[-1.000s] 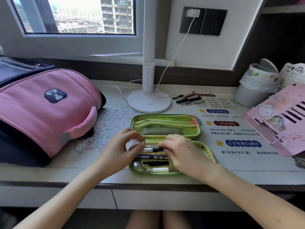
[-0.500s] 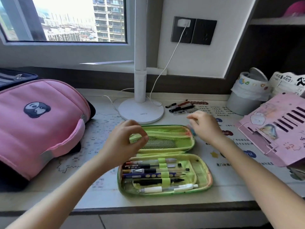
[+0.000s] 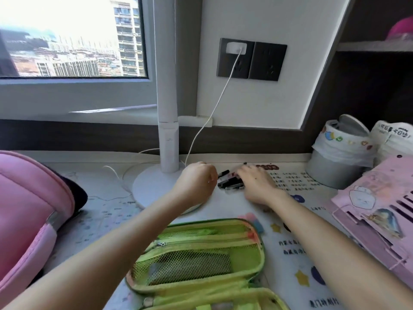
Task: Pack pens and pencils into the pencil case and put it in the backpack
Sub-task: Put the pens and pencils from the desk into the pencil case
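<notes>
Your pencil case [image 3: 201, 253] lies unzipped nearest you, mesh flap up, so pens can drop straight in — the pink backpack [image 3: 26, 209] waits at the left. The loose pens [image 3: 230, 182] lie well behind the case, beside the lamp base [image 3: 152, 186]. Your right grip [image 3: 254, 184] rests wide and flat on their right ends, not yet curled round them. Your left grip [image 3: 196, 182] is curled just beside their left ends — whether it holds anything, I cannot tell.
</notes>
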### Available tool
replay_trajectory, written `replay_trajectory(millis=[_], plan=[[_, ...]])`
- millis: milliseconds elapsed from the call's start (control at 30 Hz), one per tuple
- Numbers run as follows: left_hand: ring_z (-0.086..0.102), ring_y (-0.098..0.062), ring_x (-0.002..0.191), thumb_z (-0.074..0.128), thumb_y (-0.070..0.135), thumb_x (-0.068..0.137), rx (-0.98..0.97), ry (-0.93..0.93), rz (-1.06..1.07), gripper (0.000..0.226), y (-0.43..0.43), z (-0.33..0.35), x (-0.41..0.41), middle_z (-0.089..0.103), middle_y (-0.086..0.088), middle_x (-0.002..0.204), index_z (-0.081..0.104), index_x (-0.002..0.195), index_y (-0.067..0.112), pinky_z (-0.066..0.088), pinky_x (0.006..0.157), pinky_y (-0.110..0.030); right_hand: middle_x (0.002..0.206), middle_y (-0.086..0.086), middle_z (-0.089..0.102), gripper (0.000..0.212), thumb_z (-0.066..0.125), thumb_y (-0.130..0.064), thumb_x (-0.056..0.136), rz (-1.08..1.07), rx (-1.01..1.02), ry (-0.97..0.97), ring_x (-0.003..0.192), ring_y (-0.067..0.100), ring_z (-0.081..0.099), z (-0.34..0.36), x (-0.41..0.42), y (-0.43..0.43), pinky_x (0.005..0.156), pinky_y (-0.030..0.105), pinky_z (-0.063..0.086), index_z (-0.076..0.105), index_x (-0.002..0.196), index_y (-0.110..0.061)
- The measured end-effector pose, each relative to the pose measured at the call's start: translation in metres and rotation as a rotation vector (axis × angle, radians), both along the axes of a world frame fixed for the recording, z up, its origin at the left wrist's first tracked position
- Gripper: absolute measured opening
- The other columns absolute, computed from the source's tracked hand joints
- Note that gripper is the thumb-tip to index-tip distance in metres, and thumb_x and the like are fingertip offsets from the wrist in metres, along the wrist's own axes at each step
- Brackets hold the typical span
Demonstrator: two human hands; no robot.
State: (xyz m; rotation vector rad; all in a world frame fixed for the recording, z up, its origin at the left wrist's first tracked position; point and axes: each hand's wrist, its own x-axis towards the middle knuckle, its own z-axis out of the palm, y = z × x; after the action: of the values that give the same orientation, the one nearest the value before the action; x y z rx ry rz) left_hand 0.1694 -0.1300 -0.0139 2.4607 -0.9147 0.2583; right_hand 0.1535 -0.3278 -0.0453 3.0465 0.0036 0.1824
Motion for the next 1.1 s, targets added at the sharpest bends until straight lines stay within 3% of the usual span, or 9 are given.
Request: replay_trajectory(millis=[167,300,400,567,667,767,867,967,1100], plan=[[0.059,-0.034,0.094,0.048,0.011,0.086,0.134,0.142,0.006,0.021,-0.04,-0.016,0.031,0.066,-0.018,0.101,0.064,0.095,0.001,0.046,0.075,-0.033,0.123,0.007,0.051,0.039,0.052,-0.009,0.075,0.05,-0.003,0.087,0.117,0.024,0.04,0.004,0.004,-0.012,0.098,0.034,0.034,0.053,0.114,-0.012],[0.058,-0.032,0.097,0.052,0.023,0.088,0.189,0.223,0.026,0.027,-0.066,-0.024,0.041,0.064,-0.016,0.106,0.062,0.106,0.005,0.046,0.08,-0.036,0.116,0.01,0.057,0.027,0.052,-0.013,0.078,0.058,-0.053,0.157,0.111,0.027,0.048,0.009,0.0,-0.021,0.094,0.035,0.04,0.056,0.104,-0.012],[0.059,-0.033,0.097,0.055,0.025,0.086,0.261,0.196,0.043,0.028,-0.075,-0.029,0.042,0.065,-0.016,0.107,0.062,0.106,0.006,0.047,0.079,-0.037,0.1,0.008,0.06,0.01,0.054,-0.02,0.081,0.009,-0.057,0.237,0.092,0.025,0.056,0.018,-0.012,-0.027,0.072,0.033,0.046,0.053,0.089,-0.014],[0.06,-0.036,0.097,0.049,0.022,0.091,0.346,0.188,0.058,0.026,-0.083,-0.031,0.041,0.064,-0.017,0.106,0.059,0.105,0.001,0.044,0.071,-0.036,0.096,0.005,0.065,0.036,0.065,-0.043,0.08,-0.191,0.173,0.482,0.079,0.017,0.057,0.026,-0.04,-0.05,0.068,0.032,0.045,0.06,0.099,-0.013],[0.061,-0.034,0.093,0.042,0.013,0.094,0.43,0.115,0.047,0.024,-0.084,-0.026,0.031,0.064,-0.016,0.102,0.057,0.107,0.0,0.042,0.066,-0.034,0.088,-0.001,0.062,0.029,0.065,-0.043,0.081,-0.22,0.206,0.391,0.079,0.016,0.058,0.018,-0.056,-0.051,0.067,0.031,0.043,0.059,0.092,-0.017],[0.058,-0.032,0.08,0.043,0.005,0.09,0.351,0.098,0.047,0.018,-0.066,-0.011,0.016,0.059,-0.01,0.082,0.06,0.097,0.002,0.042,0.064,-0.034,0.091,0.001,0.062,0.026,0.064,-0.039,0.083,-0.25,0.207,0.226,0.082,0.018,0.059,0.011,-0.072,-0.046,0.069,0.033,0.046,0.061,0.095,-0.016],[0.06,-0.03,0.083,0.052,0.013,0.088,0.119,0.102,-0.007,0.018,-0.019,0.005,-0.007,0.068,-0.011,0.088,0.067,0.093,0.006,0.047,0.072,-0.033,0.083,0.004,0.061,0.02,0.062,-0.034,0.086,-0.286,0.305,0.085,0.073,0.02,0.057,0.005,-0.09,-0.043,0.056,0.03,0.039,0.06,0.085,-0.014],[0.06,-0.013,0.075,0.062,0.017,0.085,0.02,0.182,-0.156,0.013,0.046,0.016,-0.061,0.069,0.001,0.086,0.071,0.093,0.013,0.045,0.071,-0.021,0.066,0.0,0.058,0.022,0.06,-0.033,0.088,-0.322,0.404,-0.109,0.065,0.022,0.054,0.01,-0.109,-0.034,0.049,0.027,0.032,0.058,0.072,-0.018],[0.058,-0.005,0.08,0.065,0.026,0.082,-0.034,0.289,-0.209,0.013,0.114,0.005,-0.139,0.066,0.008,0.081,0.072,0.088,0.017,0.042,0.064,-0.009,0.068,0.003,0.064,0.017,0.062,-0.029,0.086,-0.205,0.569,-0.264,0.067,0.022,0.057,0.033,-0.14,-0.004,0.058,0.03,0.041,0.066,0.079,-0.014]])
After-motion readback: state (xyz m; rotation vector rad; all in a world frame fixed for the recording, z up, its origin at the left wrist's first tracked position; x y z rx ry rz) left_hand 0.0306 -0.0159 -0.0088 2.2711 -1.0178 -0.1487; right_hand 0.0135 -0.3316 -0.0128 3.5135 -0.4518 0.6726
